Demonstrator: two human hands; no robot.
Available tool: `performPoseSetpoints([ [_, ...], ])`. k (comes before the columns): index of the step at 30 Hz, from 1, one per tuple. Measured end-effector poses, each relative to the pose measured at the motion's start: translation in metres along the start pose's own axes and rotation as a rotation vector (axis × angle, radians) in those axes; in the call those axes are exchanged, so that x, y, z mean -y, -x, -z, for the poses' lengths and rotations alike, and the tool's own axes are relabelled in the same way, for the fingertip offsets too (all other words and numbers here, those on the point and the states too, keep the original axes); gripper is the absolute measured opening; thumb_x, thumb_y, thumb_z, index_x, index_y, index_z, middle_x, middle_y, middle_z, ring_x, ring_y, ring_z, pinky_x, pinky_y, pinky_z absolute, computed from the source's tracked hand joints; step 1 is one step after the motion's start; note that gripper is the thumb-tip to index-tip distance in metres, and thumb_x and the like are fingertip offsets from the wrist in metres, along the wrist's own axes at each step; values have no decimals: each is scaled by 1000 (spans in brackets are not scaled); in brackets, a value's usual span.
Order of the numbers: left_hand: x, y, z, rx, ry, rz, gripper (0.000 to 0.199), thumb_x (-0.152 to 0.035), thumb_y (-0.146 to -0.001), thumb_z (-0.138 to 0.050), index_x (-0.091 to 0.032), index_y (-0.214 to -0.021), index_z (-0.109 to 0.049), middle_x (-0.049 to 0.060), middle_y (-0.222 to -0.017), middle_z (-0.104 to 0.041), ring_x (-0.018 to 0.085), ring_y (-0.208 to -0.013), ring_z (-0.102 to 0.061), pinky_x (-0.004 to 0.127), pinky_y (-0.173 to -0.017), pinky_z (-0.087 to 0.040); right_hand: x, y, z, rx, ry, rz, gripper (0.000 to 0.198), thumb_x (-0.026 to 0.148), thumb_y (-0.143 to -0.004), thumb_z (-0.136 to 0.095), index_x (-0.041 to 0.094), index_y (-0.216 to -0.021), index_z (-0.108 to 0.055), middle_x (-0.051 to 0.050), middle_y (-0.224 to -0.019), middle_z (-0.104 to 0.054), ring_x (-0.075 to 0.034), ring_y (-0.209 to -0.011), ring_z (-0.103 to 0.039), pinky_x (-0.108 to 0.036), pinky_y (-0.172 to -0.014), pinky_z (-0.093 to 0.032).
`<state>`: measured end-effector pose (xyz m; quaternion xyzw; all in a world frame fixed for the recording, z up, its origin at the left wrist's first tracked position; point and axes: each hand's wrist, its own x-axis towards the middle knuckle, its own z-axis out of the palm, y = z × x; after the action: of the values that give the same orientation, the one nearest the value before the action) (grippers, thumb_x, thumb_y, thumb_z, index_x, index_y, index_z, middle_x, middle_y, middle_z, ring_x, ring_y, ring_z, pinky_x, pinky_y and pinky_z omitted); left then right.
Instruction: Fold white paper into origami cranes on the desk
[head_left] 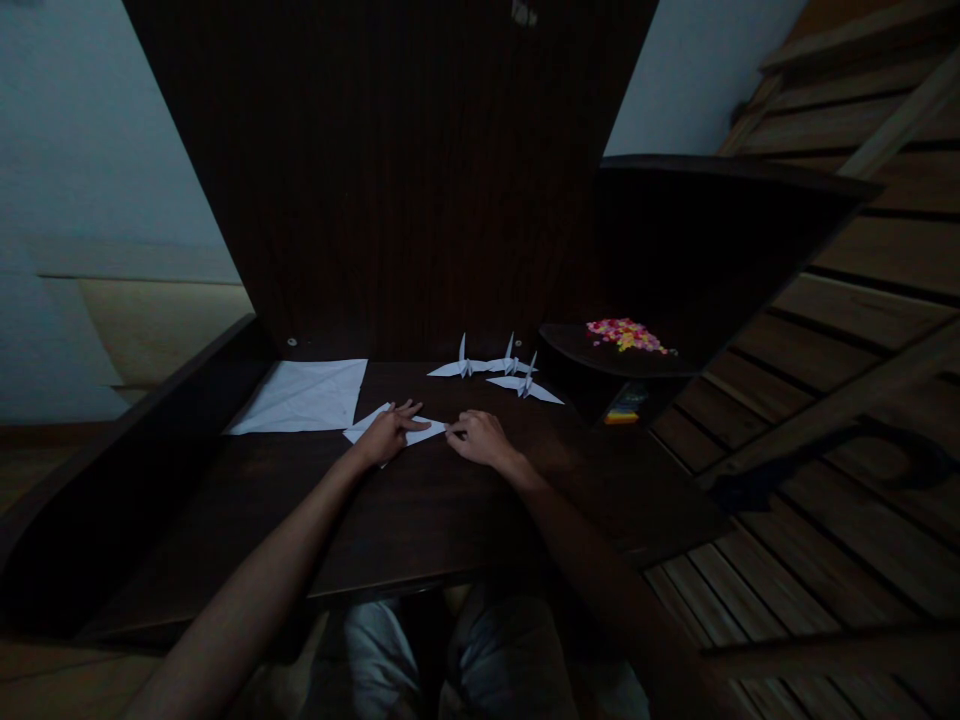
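Observation:
A piece of folded white paper (426, 435) lies on the dark desk in front of me, its narrow point aimed right. My left hand (388, 434) rests on it with spread fingers, covering the middle. At the pointed end, my right hand (477, 438) is closed, with thumb and forefinger pinching the paper's tip. Three white origami cranes stand behind my right hand: one on the left (465, 368), one beside it (511, 364), and a nearer one (526, 384). A flat, creased sheet of white paper (304, 396) lies to the left.
A raised side board (135, 440) borders the desk (405, 530) on the left, and a tall dark panel (397, 180) rises behind. Small pink and yellow pieces (626, 335) lie heaped on a corner shelf (570, 345) at right. Below them sits a yellow-orange object (621, 416).

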<state>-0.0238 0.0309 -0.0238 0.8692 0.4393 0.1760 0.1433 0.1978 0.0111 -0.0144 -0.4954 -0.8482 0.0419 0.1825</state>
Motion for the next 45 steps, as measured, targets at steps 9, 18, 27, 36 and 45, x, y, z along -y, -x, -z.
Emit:
performPoseSetpoints([
  [9,10,4,-3,-209,-16,78,53,-28,-87,-42,-12,-138,-41,14,-148,-35,26,-140,-24,48,-111,-28,2,-1,1,-27,14,-85,23,31,-85,-53,23,-84,-75,-7,-85,-72,-20,-78,-64,-28,-69,-44],
  [18,3,0,-15,-218,-98,217,55,-44,-91,-41,-10,-134,-43,19,-145,-39,31,-139,-26,50,-109,-29,3,-2,0,-193,-24,-52,23,26,-86,-53,17,-98,-70,-12,-100,-65,-26,-101,-56,-40,-89,-45],
  [27,3,-8,-18,-319,118,114,42,-18,-88,-34,-15,-126,-52,11,-140,-48,22,-134,-38,41,-109,-36,16,-4,-25,-6,-329,288,56,38,-96,-34,11,-145,-29,-13,-152,-27,-22,-143,-17,-42,-116,-24],
  [36,1,-5,-19,-185,46,-11,46,-21,-89,-32,-13,-132,-46,12,-145,-42,22,-137,-32,43,-113,-29,10,-7,-33,147,-135,241,59,41,-97,-29,5,-144,-29,-18,-151,-25,-26,-142,-18,-46,-116,-18],
  [45,-5,4,-28,-31,-231,-26,56,-37,-96,-20,-7,-141,-32,19,-149,-31,26,-141,-22,47,-113,-23,2,-15,-26,236,-67,173,63,44,-98,-18,5,-147,-20,-14,-154,-13,-21,-144,-9,-43,-118,-10],
])
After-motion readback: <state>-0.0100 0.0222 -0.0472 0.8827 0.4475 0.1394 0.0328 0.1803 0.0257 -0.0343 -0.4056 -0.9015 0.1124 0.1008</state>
